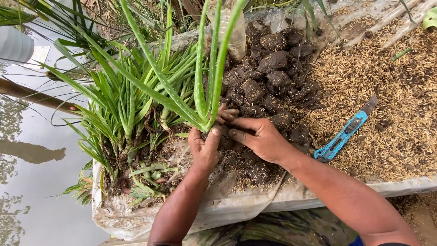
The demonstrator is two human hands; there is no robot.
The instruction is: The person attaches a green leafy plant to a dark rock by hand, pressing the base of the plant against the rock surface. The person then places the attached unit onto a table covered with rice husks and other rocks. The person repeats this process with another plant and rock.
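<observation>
An aloe plant (207,68) is held upright at its base, the long leaves running toward twelve o'clock. The base is gripped from seven o'clock by the left hand (203,148), its fingers curled around it. From four o'clock the right hand (261,139) is pressed on, fingers (239,134) closed over a clump of dark soil (225,141) at the roots. Soil clods (273,73) are piled at one o'clock; a blue utility knife (343,134) lies well apart at three o'clock.

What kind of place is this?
Probably an outdoor potting spot beside water: aloe plants piled on a plastic sheet, dark soil clods, rice husks.
</observation>
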